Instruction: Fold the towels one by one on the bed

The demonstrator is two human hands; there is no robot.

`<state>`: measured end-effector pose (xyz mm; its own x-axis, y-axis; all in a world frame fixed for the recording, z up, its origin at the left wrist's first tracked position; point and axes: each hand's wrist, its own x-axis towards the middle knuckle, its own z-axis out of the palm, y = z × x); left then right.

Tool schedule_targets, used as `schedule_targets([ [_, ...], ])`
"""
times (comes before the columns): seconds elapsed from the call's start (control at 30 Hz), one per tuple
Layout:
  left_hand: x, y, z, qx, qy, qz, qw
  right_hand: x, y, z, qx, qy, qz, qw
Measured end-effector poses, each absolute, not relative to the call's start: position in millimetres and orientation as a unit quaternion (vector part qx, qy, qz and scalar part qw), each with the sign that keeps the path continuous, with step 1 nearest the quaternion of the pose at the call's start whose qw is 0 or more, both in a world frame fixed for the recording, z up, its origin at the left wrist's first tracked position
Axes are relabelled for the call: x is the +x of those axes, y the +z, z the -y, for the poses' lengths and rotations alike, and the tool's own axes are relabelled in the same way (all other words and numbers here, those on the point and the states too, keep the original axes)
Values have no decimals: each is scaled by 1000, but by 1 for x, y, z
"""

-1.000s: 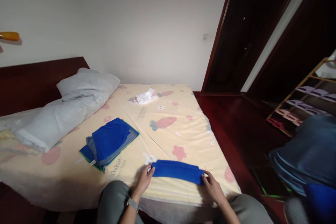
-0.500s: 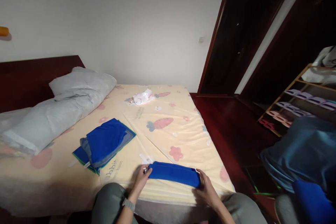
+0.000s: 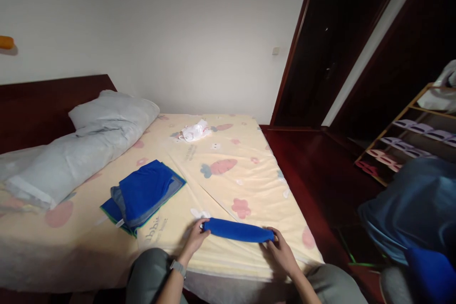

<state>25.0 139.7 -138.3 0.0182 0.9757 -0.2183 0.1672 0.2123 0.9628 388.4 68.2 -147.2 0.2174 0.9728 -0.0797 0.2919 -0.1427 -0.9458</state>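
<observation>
A narrow folded strip of blue cloth (image 3: pixel 239 230) stretches between my two hands at the near edge of the bed. My left hand (image 3: pixel 195 237) grips its left end, where a small white bit shows by the fingers. Its right end is pinched in my right hand (image 3: pixel 281 249). To the left, a blue cloth with grey panels and green edging (image 3: pixel 146 192) lies loosely folded on the bedsheet, a white tag sticking out at its lower edge.
The bed (image 3: pixel 213 194) has a pale yellow patterned sheet. A grey quilt (image 3: pixel 96 147) lies bunched near the headboard (image 3: pixel 53 107). A crumpled white plastic bag (image 3: pixel 195 131) rests farther back. On the right stand a slipper rack (image 3: pixel 416 135) and a dark blue draped bundle (image 3: pixel 413 204).
The blue cloth strip has become narrower and more rounded as both hands turn it over. My hands remain at its two ends.
</observation>
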Motion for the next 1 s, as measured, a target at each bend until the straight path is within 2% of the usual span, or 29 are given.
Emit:
schedule_targets([
  [0.13, 34, -140, -155, 460, 401, -585, 533, 387, -137, -71, -669, 426, 432, 429],
  [0.27, 38, -141, -155, 452, 398, -583, 545, 386, -132, -70, -658, 458, 378, 462],
  [0.43, 41, -123, -146, 429, 388, -563, 590, 381, -128, -66, -606, 572, 237, 499],
  [0.67, 43, -108, -143, 359, 415, -511, 661, 388, -98, -43, -585, 570, 190, 546],
  [0.8, 52, -116, -130, 359, 419, -530, 644, 393, -77, -10, -572, 564, 175, 569],
  [1.0, 82, -129, -98, 402, 334, -484, 702, 429, -55, 51, -588, 509, 123, 616],
])
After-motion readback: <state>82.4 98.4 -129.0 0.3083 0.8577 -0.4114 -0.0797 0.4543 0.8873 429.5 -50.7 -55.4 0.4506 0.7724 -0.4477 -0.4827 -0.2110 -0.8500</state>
